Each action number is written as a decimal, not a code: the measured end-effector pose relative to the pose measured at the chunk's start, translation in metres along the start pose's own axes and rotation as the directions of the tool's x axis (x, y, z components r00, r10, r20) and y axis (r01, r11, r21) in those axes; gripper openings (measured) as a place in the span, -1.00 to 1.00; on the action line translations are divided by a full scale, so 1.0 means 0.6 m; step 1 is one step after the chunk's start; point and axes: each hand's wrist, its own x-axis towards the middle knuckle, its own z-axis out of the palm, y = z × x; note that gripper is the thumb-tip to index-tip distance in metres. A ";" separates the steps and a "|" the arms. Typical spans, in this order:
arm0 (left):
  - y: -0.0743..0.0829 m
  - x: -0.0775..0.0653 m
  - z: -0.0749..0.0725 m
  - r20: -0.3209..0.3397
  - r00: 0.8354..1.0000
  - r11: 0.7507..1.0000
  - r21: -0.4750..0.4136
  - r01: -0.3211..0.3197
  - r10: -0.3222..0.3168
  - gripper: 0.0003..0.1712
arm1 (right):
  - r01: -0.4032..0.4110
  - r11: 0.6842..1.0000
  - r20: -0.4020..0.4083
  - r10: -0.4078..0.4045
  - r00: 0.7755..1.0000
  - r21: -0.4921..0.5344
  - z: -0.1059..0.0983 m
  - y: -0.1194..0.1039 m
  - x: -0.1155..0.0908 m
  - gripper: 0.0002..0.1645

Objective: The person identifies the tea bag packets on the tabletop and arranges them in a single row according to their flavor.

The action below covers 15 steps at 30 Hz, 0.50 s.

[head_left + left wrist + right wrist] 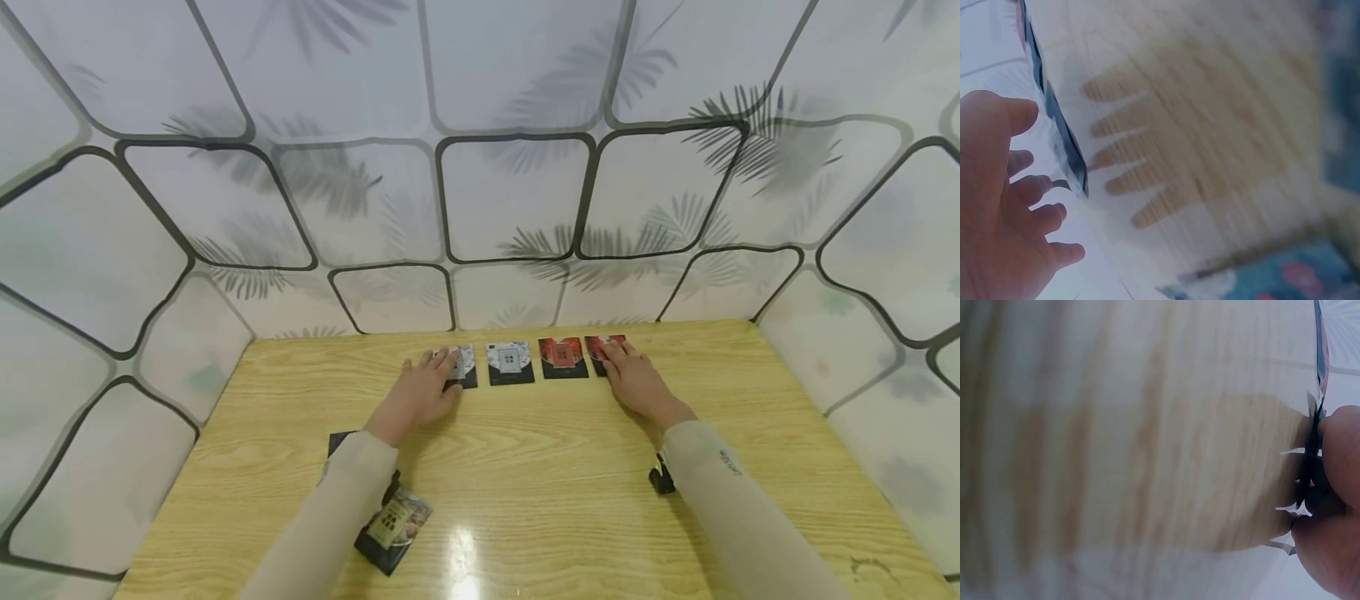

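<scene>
the left hand (423, 389) is wide, fingers spread over the left white packet (470, 367); whether it bears down, i cannot tell. the right hand (637, 383) lays its fingertips on the right red packet (593, 350), and i cannot tell if the thumb pinches it. between them the inner white packet (510, 362) and inner red packet (563, 357) lie untouched, all four side by side at the far edge of the desk (540, 458).

the main risk, i judge, is sliding: the packets look thin and the wood smooth, so an uneven press could twist one askew. the red pair sit closest together (only a sliver of desk parts them), so an inward nudge from the right hand could run one over the other. a forward push could jam the packets against the wall (517, 204).

nearer, the left sleeve (330, 508) covers part of a dark packet (339, 439) and meets the tilted packet (393, 529); a low pull back could drag both.
</scene>
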 end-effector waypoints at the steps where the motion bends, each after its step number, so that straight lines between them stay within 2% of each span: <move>1: -0.001 -0.004 0.000 0.001 1.000 1.000 0.002 -0.008 0.008 -0.22 | 0.002 1.000 -0.001 -0.002 1.000 -0.001 0.000 0.000 0.000 -0.37; 15: 0.007 -0.072 0.003 -0.036 0.990 0.989 0.055 -0.135 0.137 -0.25 | 0.006 1.000 0.002 -0.006 1.000 -0.013 0.000 0.001 0.000 -0.37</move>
